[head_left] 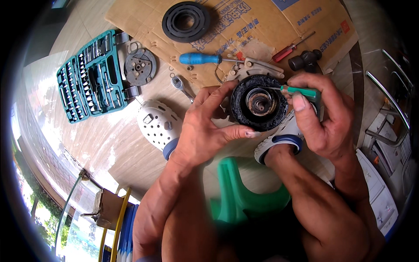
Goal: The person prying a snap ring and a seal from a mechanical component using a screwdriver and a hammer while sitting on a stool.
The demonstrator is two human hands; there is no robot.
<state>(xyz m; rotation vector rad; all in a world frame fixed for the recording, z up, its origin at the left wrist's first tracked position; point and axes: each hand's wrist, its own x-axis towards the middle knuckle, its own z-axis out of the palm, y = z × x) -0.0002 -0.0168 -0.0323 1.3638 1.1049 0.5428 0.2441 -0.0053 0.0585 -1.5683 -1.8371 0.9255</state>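
My left hand point(208, 120) grips the left side of a round black part point(239, 112), thumb along its near rim and fingers on the far side. Dark, shiny grease-like matter coats the ring-shaped recess inside it, and a worn metal hub with a shaft end point(261, 106) sits in the middle. In my right hand point(325, 115) is a small screwdriver with a green handle point(303, 92), pinched between thumb and fingers. Its thin shaft points left, and the tip reaches over the far part of the greasy recess.
Beyond my hands lies flattened cardboard point(144, 17) bearing a black pulley-like ring point(186, 22), a blue-handled screwdriver point(200, 58), a red screwdriver point(286, 51) and a hammer point(304, 60). A ratchet point(178, 83), a round metal plate point(140, 67) and a teal socket set point(114, 63) lie left.
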